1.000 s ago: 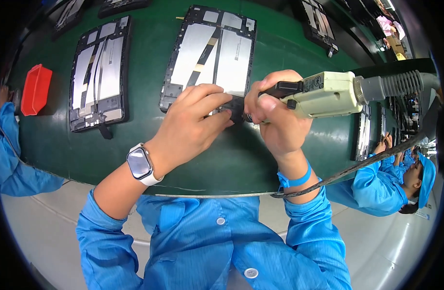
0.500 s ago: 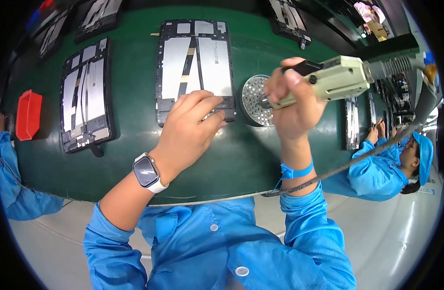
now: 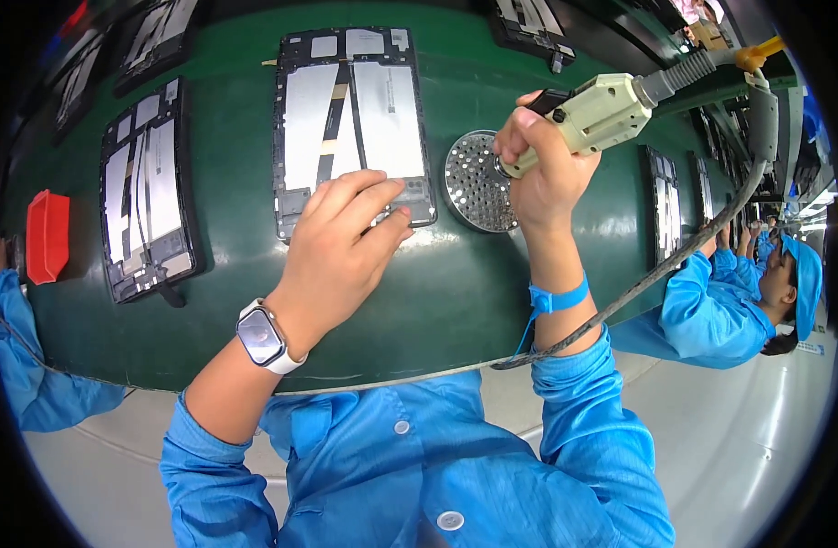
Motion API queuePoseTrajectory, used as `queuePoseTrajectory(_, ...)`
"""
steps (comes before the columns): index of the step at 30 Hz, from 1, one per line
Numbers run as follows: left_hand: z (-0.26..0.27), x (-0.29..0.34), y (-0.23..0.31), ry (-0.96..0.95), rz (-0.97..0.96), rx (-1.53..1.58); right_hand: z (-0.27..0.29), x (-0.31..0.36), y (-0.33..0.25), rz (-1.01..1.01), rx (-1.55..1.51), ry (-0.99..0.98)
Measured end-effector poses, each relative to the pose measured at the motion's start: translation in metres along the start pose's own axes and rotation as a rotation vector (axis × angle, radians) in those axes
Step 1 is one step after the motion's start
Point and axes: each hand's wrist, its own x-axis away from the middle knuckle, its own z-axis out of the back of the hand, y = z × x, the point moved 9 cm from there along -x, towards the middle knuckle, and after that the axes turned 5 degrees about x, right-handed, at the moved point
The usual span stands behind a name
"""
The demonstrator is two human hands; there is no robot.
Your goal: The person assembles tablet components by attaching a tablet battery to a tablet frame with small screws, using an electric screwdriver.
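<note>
An opened tablet body (image 3: pixel 306 119), with silver plates and a dark ribbon cable inside, lies in front of me. Over its lower edge rests my left hand (image 3: pixel 346 228), fingers stretched out and slightly spread. My right hand (image 3: pixel 551 169) grips a pale green electric screwdriver (image 3: pixel 606 114), tilted with its cable end up to the right. The nose of that tool is over a round metal screw dish (image 3: pixel 474 187) with a perforated top, just right of the tablet. My fingers partly hide the tip, so I cannot tell whether it touches the dish.
Another opened tablet (image 3: pixel 150 192) lies to the left, with a red plastic bin (image 3: pixel 47 237) beyond it. More tablets sit along the far side and right. A grey cable (image 3: pixel 656 274) crosses my right forearm. A co-worker in blue (image 3: pixel 711 301) sits at right; another person's sleeve shows at left.
The view has shifted a little, moving the tablet and dish slightly leftward in the picture. My right hand keeps the screwdriver over the dish. The left hand stays on the tablet's lower edge.
</note>
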Motion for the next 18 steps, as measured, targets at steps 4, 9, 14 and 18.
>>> queuePoseTrajectory(4, 0.000, 0.001, 0.001, 0.006, -0.014, 0.003, 0.000, 0.001, -0.002, 0.015, -0.003, 0.004)
queuePoseTrajectory(9, 0.003, 0.001, 0.002, 0.006, -0.002, 0.011, -0.002, 0.002, -0.002, 0.022, -0.003, -0.007)
queuePoseTrajectory(14, 0.005, 0.004, -0.001, 0.004, 0.002, 0.025, -0.004, 0.006, -0.013, 0.039, -0.019, 0.050)
queuePoseTrajectory(18, 0.007, 0.010, 0.002, -0.073, 0.013, -0.016, -0.039, 0.022, -0.045, 0.033, -0.098, -0.076)
